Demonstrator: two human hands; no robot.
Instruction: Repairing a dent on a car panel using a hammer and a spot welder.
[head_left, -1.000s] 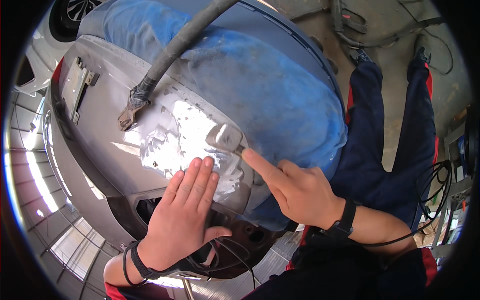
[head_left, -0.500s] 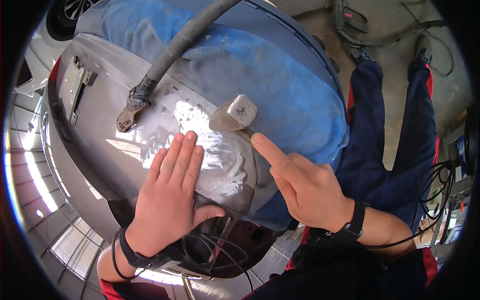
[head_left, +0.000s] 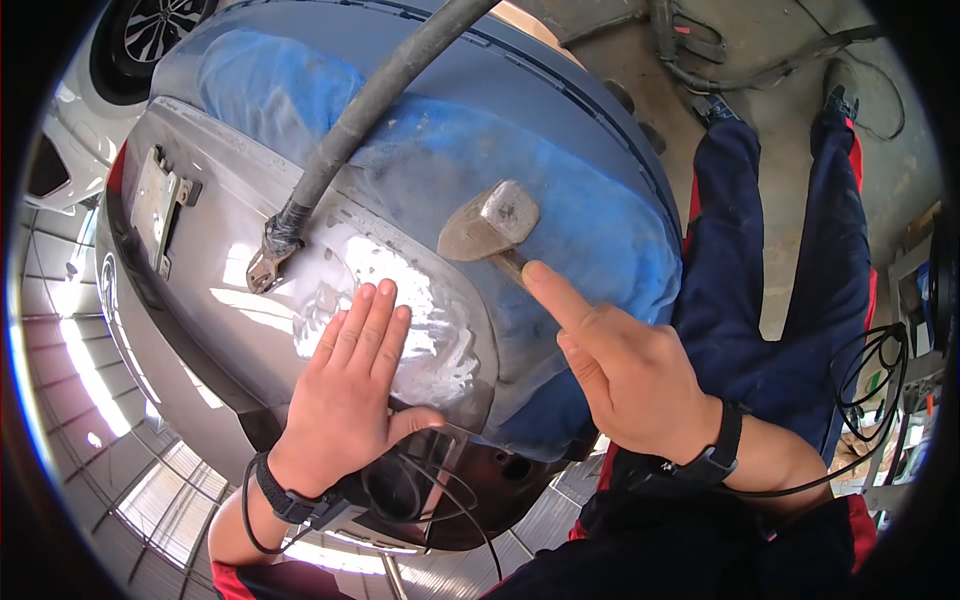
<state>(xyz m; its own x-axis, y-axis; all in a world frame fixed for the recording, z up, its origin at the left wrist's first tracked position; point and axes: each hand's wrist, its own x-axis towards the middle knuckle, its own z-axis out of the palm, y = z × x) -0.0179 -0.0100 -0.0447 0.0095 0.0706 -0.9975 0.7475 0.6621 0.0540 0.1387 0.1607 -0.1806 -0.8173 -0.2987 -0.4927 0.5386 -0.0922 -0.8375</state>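
A grey vehicle panel [head_left: 250, 350] is noted as the main surface. The area adjoining the panel on its right is covered by a rumpled blue cloth [head_left: 610, 245]. Legs in dark trousers [head_left: 732, 240] are seen well to the right of the panel, past the cloth. A dark pole [head_left: 370, 115] is extended over the panel from above, its taped end and metal tip placed at the panel's surface; whether any load is borne there cannot be told. A bright patch [head_left: 445, 375] is shown on the panel's lower right part. The right hand [head_left: 640, 375] is positioned to the right of the panel, its fingers curled around a tool's handle and its index finger laid straight along it. The left hand [head_left: 340, 420] is laid flat at the panel's lower edge, fingers nearly side by side over the patch, thumb spread outward. The gripped tool, a hammer [head_left: 485, 225], is held with its head just beside the panel's right edge, in front of the cloth; its clearance cannot be judged. A metal bracket [head_left: 155, 210] is located on the panel's upper left part.
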